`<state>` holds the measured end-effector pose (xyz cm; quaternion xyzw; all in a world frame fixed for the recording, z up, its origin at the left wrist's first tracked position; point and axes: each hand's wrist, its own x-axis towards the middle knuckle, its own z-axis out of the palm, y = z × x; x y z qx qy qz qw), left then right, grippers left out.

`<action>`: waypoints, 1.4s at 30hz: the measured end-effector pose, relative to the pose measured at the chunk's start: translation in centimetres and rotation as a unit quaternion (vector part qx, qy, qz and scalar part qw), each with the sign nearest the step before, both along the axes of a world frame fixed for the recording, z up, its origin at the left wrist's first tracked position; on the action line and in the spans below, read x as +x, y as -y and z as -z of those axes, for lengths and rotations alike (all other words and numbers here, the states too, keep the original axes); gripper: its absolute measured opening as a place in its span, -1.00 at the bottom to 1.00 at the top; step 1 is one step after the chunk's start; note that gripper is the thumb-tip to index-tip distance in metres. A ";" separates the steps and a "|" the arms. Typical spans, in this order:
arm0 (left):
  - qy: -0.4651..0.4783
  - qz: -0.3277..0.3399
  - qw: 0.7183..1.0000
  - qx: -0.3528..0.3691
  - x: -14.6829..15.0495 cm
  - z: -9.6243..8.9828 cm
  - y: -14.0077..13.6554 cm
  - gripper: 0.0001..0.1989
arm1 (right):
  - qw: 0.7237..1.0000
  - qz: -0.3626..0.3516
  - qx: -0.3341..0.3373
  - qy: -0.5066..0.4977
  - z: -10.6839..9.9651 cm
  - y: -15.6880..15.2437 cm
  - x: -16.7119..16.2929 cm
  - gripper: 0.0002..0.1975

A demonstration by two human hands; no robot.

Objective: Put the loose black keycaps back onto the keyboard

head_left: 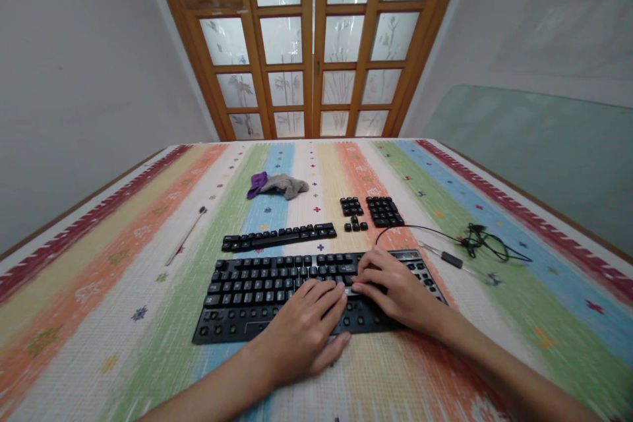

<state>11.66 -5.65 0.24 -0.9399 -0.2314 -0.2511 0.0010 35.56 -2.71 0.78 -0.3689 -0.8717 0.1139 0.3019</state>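
Note:
A black keyboard [237, 293] lies flat in front of me. Its upper left rows carry keycaps; the bottom rows and the right-hand section show bare switches. My left hand [311, 326] rests over the lower middle of the keyboard, fingers stretched toward the keys, thumb at the front edge. At the right end of the capped rows, my right hand [393, 283] has its fingers bent and thumb and index drawn together against the keys. Whatever lies between those fingertips is hidden.
Behind the keyboard lie a strip of keycaps [279, 237], a small keycap group [351, 206], arrow keycaps [355, 224] and a number-pad block [384, 211]. A toothbrush [185, 235] lies left, a grey-purple cloth [284, 184] behind, a dark-handled tool [451, 259] and coiled cable [477, 241] right.

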 end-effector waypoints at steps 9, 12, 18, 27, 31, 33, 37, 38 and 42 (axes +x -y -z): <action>-0.012 -0.007 1.000 -0.004 -0.2 0.2 0.1 -0.57 | 0.998 -0.011 -0.064 -0.002 -0.5 0.3 -0.1 -0.89; -0.011 -0.007 1.000 -0.003 -0.2 0.2 0.1 -0.57 | 0.997 -0.015 -0.072 0.002 -0.6 0.4 -0.2 -0.83; -0.008 -0.002 1.000 0.007 -0.1 0.0 0.0 -0.57 | 0.994 0.007 -0.111 -0.001 0.1 0.1 -0.3 -0.81; -0.008 -0.002 1.000 -0.008 0.0 -0.2 0.1 -0.58 | 0.996 0.007 -0.087 -0.001 0.2 0.3 -0.5 -0.80; -0.003 -0.004 1.000 -0.007 0.0 -0.1 0.0 -0.59 | 0.996 0.016 -0.087 0.000 0.2 0.4 -0.6 -0.79; -0.003 -0.006 1.000 -0.004 0.0 0.0 0.0 -0.59 | 0.995 0.028 -0.091 -0.003 0.2 0.4 -0.6 -0.78; -0.006 -0.008 1.000 -0.001 -0.1 0.1 0.0 -0.58 | 0.994 0.032 -0.103 -0.006 0.0 0.3 -0.7 -0.78; -0.006 -0.009 1.000 -0.001 -0.1 0.1 0.0 -0.59 | 0.994 0.031 -0.105 -0.006 0.0 0.3 -0.7 -0.77; -0.006 -0.006 1.000 0.003 -0.1 0.0 -0.1 -0.60 | 0.994 0.033 -0.100 -0.003 -0.1 0.5 -0.9 -0.76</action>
